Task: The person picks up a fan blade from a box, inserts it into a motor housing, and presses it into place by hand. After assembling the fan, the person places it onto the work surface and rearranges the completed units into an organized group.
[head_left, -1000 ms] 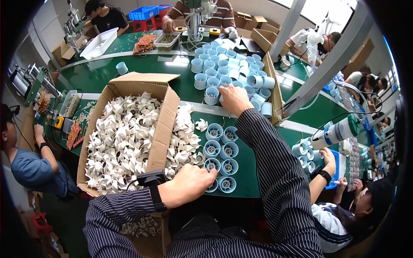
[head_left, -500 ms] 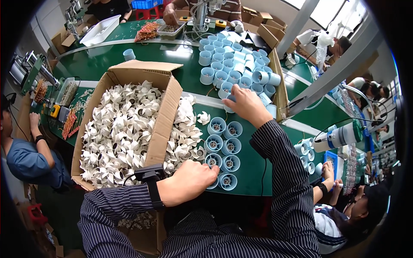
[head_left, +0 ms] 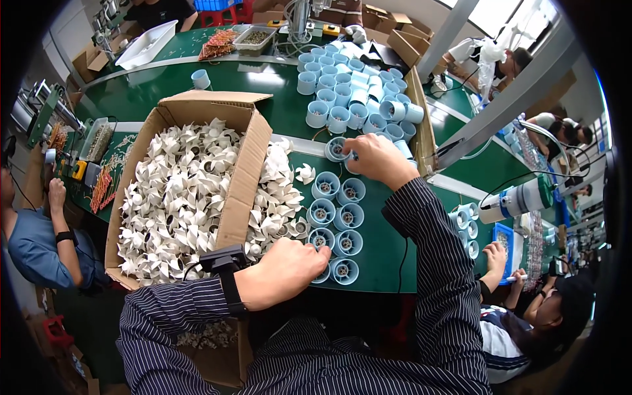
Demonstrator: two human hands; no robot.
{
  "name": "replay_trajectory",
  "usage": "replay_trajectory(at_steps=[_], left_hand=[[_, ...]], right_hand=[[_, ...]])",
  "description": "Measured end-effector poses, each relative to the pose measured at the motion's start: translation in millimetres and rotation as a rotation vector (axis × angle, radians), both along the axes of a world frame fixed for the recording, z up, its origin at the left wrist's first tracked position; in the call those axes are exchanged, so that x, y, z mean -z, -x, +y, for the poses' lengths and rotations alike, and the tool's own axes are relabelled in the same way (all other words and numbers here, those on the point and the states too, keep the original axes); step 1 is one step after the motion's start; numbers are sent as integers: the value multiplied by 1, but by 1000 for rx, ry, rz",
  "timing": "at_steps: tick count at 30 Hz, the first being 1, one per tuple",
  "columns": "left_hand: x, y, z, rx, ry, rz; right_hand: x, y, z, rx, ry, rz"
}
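Eight blue cups (head_left: 347, 216) in two columns; apparently two more, partly hidden, at the right hand (head_left: 378, 160); one lone cup (head_left: 200, 80); over twenty piled cups (head_left: 338, 120); one separate white impeller (head_left: 305, 173).

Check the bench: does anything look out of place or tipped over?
One blue cup sits alone beyond the cardboard box, away from the others. One white bladed part lies apart from its heap. Tipped cups lie among upright ones beyond the right hand.
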State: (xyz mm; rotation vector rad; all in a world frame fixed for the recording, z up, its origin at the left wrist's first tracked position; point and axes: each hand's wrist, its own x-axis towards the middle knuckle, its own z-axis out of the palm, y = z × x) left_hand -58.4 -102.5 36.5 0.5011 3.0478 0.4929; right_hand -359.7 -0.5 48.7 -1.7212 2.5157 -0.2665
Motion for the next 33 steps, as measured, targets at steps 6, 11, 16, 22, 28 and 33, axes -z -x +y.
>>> replay_trajectory(at_steps=[6,11,16,22,28,33], left_hand=[[-6,1,1,11,15,-18],[-6,2,0,15,7,-28],[-8,3,0,9,10,-44],[-9,5,1,20,44,-82],[-4,3,4,18,24,-54],[-6,2,3,3,43,-47]], right_hand=[[-13,-1,9,-128,-64,-158],[-9,10,11,-199,-56,-273],[-27,-3,10,-147,40,-212],[24,-4,-11,-98,281,-162],[28,-12,-10,-75,55,-288],[12,-9,15,-43,380,-206]])
